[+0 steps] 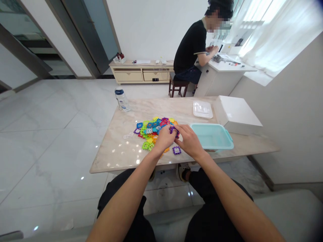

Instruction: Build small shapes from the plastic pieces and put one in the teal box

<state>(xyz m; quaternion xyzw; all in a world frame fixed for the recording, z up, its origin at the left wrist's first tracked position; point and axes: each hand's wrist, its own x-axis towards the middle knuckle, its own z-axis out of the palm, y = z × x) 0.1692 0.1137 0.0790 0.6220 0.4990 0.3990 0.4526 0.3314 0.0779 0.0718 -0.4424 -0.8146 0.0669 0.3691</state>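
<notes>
Nearest the table's (108,151) near edge, a purple square piece (177,150) with a white pattern lies flat, just below the person's hands. Above it, the left hand (164,137) and the right hand (188,139) meet, fingers bent and nearly closed, fingertips pinching a small purple toothed piece (172,129) between them; how much each hand bears I cannot tell. Left of and beyond them spreads a loose pile of colourful pieces (148,130), with two white squares (128,135) toward the left edge. Beside the right hand, a teal basin (228,145) stands near the right end, its pale floor showing. Behind it is a closed white box (239,112), and toward the far edge a shallow clear plastic tray or lid (202,109). At the far left corner stands a clear bottle (122,100), dark blue cap on. Farther off, a low cabinet (128,76) carries a white basket (116,61) holding dark red things, and a seated co-worker (189,43) leans over a white desk (217,79).
</notes>
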